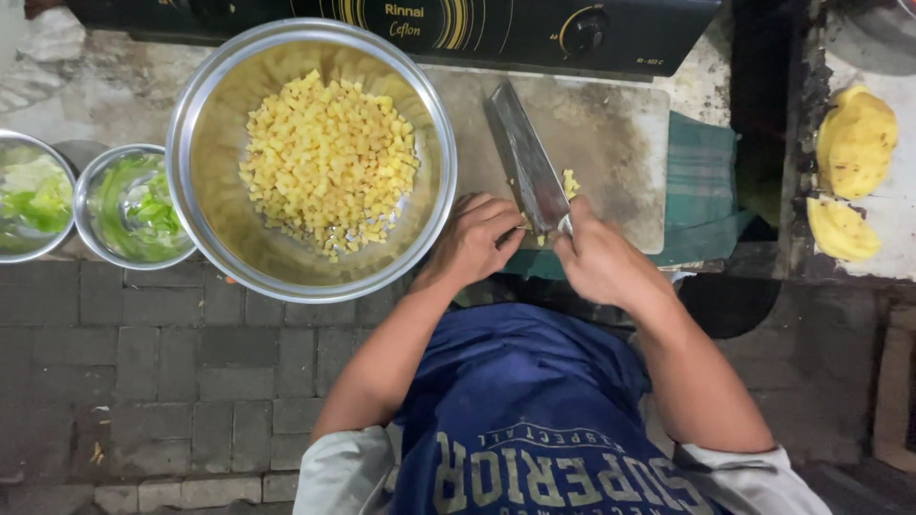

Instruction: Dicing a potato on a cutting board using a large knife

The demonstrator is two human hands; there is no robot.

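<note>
Beside steel bowl (pixel 205 191), cleaver (pixel 527 162) in right hand (pixel 601 262)

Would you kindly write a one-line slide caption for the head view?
Right hand holds a cleaver over the cutting board; left hand steadies yellow pieces beside a bowl of diced cubes.

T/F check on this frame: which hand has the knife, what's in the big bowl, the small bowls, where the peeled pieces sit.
1. The right hand grips the knife. True.
2. The large steel bowl holds green leaves. False: it holds yellow diced cubes.
3. The left hand rests on the cutting board beside the blade. True.
4. Two small bowls of greens sit at the right edge. False: they sit at the left.
5. Peeled yellow pieces lie on the ledge at right. True.
</note>
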